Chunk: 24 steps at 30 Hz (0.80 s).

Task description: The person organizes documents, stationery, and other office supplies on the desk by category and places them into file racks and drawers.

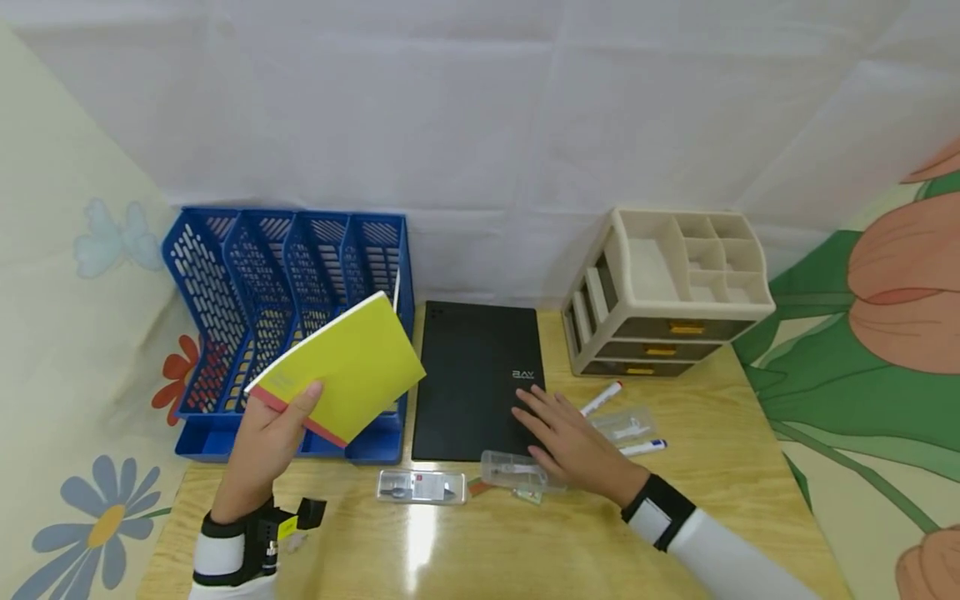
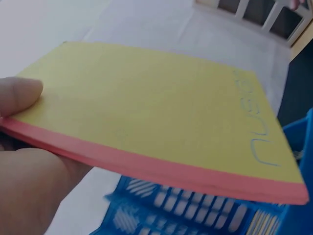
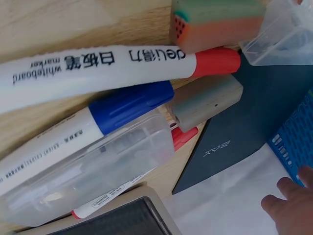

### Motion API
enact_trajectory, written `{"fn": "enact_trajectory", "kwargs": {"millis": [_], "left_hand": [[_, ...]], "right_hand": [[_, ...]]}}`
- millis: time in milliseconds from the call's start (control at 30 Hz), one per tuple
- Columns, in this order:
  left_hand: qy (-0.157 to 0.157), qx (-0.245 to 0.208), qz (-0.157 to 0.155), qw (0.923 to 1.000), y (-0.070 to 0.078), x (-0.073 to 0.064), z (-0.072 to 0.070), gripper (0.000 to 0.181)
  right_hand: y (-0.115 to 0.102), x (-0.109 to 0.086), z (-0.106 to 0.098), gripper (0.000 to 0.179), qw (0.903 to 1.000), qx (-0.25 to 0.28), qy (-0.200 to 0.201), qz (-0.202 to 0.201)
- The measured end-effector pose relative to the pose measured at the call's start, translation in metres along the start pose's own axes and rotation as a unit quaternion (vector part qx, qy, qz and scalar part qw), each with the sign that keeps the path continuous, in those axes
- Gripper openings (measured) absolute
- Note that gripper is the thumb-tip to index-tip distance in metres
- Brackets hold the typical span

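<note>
My left hand (image 1: pixel 273 437) grips a yellow notebook (image 1: pixel 352 367) by its red spine edge, thumb on the cover. The notebook is tilted in front of the blue file rack (image 1: pixel 201 271) and hides part of it. In the left wrist view the thumb (image 2: pixel 22 95) presses the yellow cover, which bears handwriting near its far edge. My right hand (image 1: pixel 573 442), fingers spread, is over the lower right edge of a flat black rectangle (image 1: pixel 472 383) with pale lettering. I cannot tell whether it touches the rectangle. Beneath that hand lies a clear plastic box (image 1: pixel 506 468).
A beige drawer organizer (image 1: pixel 701 308) stands at the back right. Near it lie a red-capped whiteboard marker (image 3: pixel 217 62), a blue-capped marker (image 3: pixel 132 107) and another clear case (image 1: pixel 633 423). Several erasers (image 3: pixel 210 100) are close by. A clear case of drawing tools (image 1: pixel 422 487) lies in front.
</note>
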State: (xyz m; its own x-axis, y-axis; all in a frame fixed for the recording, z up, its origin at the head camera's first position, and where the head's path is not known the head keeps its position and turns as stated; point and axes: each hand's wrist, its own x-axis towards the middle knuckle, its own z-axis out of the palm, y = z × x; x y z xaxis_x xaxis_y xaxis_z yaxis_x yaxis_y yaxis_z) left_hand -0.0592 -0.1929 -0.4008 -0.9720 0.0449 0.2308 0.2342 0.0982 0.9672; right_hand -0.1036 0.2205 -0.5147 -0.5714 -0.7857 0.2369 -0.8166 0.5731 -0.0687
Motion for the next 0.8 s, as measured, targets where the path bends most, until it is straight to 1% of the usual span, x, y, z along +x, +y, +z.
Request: {"fn": "enact_trajectory", "kwargs": {"millis": [67,167,233,300,333,400,467,500,667,800], "left_hand": [[0.005,0.015,-0.010,0.9998,0.004,-0.003,-0.009,0.034],[0.017,0.022,-0.018,0.9995,0.009,-0.005,-0.018,0.036],[0.023,0.042,-0.017,0.9987,0.012,-0.005,-0.021,0.038],[0.031,0.058,-0.020,0.9976,0.014,-0.004,-0.022,0.039],[0.035,0.073,-0.025,0.9964,0.015,-0.003,-0.022,0.040],[0.044,0.109,-0.034,0.9925,0.015,-0.001,-0.019,0.040],[0.052,0.122,-0.037,0.9905,0.012,0.003,-0.015,0.041],[0.054,0.130,-0.033,0.9895,0.010,0.004,-0.012,0.042],[0.087,0.129,-0.004,0.9878,-0.005,0.016,0.002,0.036],[0.125,0.103,-0.005,0.9868,-0.017,0.027,0.013,0.035]], "right_hand": [[0.000,0.002,0.000,0.058,1.0000,-0.002,-0.008,0.000],[0.000,0.003,0.001,0.060,0.9999,0.000,-0.013,0.005],[0.000,0.003,0.001,0.061,0.9998,0.004,-0.016,0.011],[-0.001,0.003,0.003,0.060,0.9997,0.006,-0.020,0.015],[-0.001,0.003,0.003,0.060,0.9996,0.005,-0.022,0.015],[-0.001,0.003,0.005,0.060,0.9996,0.006,-0.022,0.017],[0.000,0.003,0.006,0.060,0.9997,0.009,-0.016,0.019],[0.000,0.003,0.007,0.060,0.9997,0.010,-0.011,0.021],[0.004,0.005,0.012,0.060,0.9987,0.025,0.003,0.045],[0.007,0.006,0.014,0.061,0.9970,0.040,0.003,0.067]]}}
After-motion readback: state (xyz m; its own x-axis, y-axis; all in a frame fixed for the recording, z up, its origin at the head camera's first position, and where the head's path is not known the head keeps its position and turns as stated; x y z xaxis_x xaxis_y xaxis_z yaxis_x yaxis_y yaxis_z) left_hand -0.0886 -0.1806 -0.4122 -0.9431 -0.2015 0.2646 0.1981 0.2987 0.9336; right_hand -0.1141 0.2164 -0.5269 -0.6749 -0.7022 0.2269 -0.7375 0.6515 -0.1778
